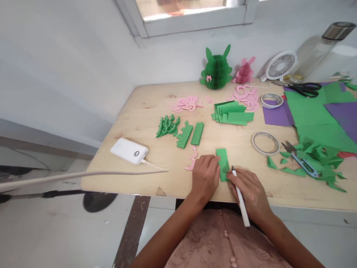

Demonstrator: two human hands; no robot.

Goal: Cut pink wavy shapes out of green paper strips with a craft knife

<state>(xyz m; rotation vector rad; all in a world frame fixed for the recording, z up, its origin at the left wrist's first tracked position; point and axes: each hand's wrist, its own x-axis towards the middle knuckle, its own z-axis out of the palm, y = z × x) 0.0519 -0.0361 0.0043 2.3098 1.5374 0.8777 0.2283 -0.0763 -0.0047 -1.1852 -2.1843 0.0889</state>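
A folded green paper strip (223,163) lies on the wooden table before me. My left hand (205,172) rests at its left edge, fingers bent and pressed together, fingertips holding the paper. In my right hand (251,191) is a white pen (242,206), its dark tip up by the strip's right edge; my fingertips touch the paper's lower right side. A scalloped pink paper cutout (193,162) lies partly under my left hand. Farther up are a folded green strip (197,133), a partly cut green piece (184,136) and a pile of curved green cutouts (167,125).
Right of my hands lie tape rolls (265,143), blue-handled scissors (302,162) and green scraps (320,156). Green strips (232,113) and pink cutouts (186,103) lie farther back. A power bank (129,150) with a cable is at left. Paper figures (216,70) and a fan (280,66) stand by the wall.
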